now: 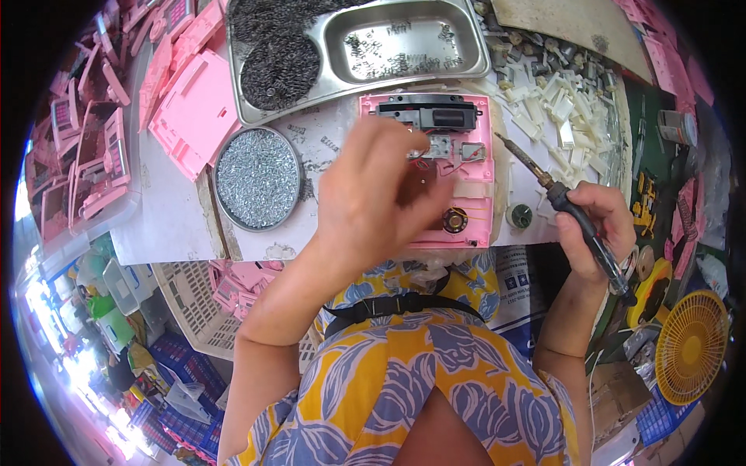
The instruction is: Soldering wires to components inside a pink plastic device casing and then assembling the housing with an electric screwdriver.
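From head height, a single fisheye view (straight edges bow toward its rim) looks steeply down, close above the tabletop (167, 233), roughly centred on the left hand (365, 194), with the patterned dress (373, 365) near and the metal tray (329, 88) far.

I log, remotely: one yellow garment (373, 373), blue-grey petal-like print edged white; short sleeves (272, 427), matching; one black waist strap (431, 302) — buckle (382, 305) likewise black.

Left forearm (298, 286) slanted inward across the near edge of the worktop (167, 233), left hand (361, 194) motion-blurred, fingers curled; right forearm (573, 314) angled outward, right hand (600, 225) closed in a grip by the near right corner.
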Demonstrator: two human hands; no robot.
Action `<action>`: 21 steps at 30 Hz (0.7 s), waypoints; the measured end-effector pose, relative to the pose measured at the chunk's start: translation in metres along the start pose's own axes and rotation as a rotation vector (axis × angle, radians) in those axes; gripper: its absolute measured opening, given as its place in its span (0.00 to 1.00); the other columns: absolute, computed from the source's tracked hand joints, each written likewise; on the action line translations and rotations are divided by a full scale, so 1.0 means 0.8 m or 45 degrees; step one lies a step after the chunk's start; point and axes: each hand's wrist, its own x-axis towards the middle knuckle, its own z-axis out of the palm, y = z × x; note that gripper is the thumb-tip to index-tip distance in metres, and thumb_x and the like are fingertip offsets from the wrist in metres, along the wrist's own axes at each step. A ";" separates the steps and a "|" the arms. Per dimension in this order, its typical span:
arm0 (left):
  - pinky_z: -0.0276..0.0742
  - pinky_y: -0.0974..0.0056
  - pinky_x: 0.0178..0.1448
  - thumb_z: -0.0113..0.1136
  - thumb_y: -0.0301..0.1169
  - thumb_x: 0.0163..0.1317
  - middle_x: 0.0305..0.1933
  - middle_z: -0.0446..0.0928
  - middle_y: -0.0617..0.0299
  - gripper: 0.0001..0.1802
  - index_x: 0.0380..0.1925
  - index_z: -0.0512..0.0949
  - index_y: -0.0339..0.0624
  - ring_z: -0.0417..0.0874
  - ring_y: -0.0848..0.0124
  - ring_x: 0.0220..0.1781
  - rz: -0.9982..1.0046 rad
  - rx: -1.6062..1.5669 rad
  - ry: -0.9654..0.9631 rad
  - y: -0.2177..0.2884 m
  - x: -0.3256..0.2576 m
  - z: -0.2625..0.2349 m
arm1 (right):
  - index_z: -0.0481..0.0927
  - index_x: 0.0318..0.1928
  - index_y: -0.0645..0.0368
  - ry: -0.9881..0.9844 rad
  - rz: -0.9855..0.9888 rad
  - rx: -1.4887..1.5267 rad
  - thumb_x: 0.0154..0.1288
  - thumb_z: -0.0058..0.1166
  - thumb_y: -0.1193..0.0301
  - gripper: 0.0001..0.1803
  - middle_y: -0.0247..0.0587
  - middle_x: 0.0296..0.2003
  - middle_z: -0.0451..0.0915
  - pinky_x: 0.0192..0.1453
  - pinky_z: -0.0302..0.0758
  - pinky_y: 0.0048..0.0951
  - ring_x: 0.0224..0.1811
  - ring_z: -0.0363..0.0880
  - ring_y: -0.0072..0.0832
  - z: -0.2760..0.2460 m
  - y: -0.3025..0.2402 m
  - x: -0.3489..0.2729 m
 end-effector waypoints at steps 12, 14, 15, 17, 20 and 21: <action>0.82 0.62 0.38 0.70 0.24 0.58 0.37 0.79 0.59 0.09 0.38 0.80 0.39 0.86 0.63 0.35 0.184 -0.122 -0.512 0.003 0.000 0.012 | 0.78 0.50 0.66 0.131 0.099 0.156 0.57 0.70 0.79 0.21 0.44 0.41 0.84 0.47 0.77 0.21 0.42 0.83 0.23 -0.015 -0.007 -0.019; 0.82 0.66 0.38 0.70 0.22 0.59 0.37 0.82 0.60 0.09 0.39 0.81 0.37 0.87 0.68 0.36 0.037 -0.294 -0.512 -0.005 -0.003 0.007 | 0.78 0.53 0.65 0.257 0.125 0.250 0.58 0.71 0.79 0.23 0.44 0.44 0.83 0.50 0.77 0.22 0.45 0.83 0.24 0.002 0.000 -0.024; 0.82 0.67 0.38 0.70 0.21 0.60 0.37 0.83 0.61 0.09 0.39 0.81 0.36 0.87 0.71 0.36 -0.039 -0.339 -0.545 -0.009 -0.004 0.006 | 0.77 0.56 0.64 0.235 0.142 0.231 0.58 0.71 0.79 0.25 0.44 0.45 0.83 0.52 0.77 0.24 0.46 0.83 0.26 0.017 -0.005 -0.022; 0.82 0.70 0.38 0.70 0.21 0.62 0.35 0.84 0.62 0.08 0.40 0.82 0.35 0.86 0.76 0.35 -0.214 -0.415 -0.567 -0.007 -0.004 0.007 | 0.76 0.61 0.62 0.152 0.007 0.268 0.57 0.71 0.80 0.30 0.46 0.47 0.83 0.57 0.76 0.31 0.49 0.83 0.32 0.053 0.001 -0.016; 0.81 0.72 0.37 0.70 0.22 0.63 0.31 0.84 0.63 0.06 0.39 0.82 0.34 0.85 0.80 0.32 -0.430 -0.502 -0.534 -0.001 -0.001 0.008 | 0.78 0.59 0.61 0.024 -0.108 0.083 0.53 0.66 0.87 0.30 0.48 0.46 0.83 0.54 0.78 0.32 0.48 0.84 0.35 0.089 -0.001 0.000; 0.81 0.72 0.36 0.70 0.22 0.63 0.31 0.84 0.64 0.06 0.38 0.82 0.34 0.84 0.80 0.32 -0.438 -0.514 -0.528 -0.002 -0.002 0.009 | 0.78 0.59 0.61 0.038 -0.116 0.089 0.53 0.65 0.88 0.31 0.47 0.45 0.82 0.51 0.79 0.30 0.46 0.84 0.34 0.100 -0.002 0.004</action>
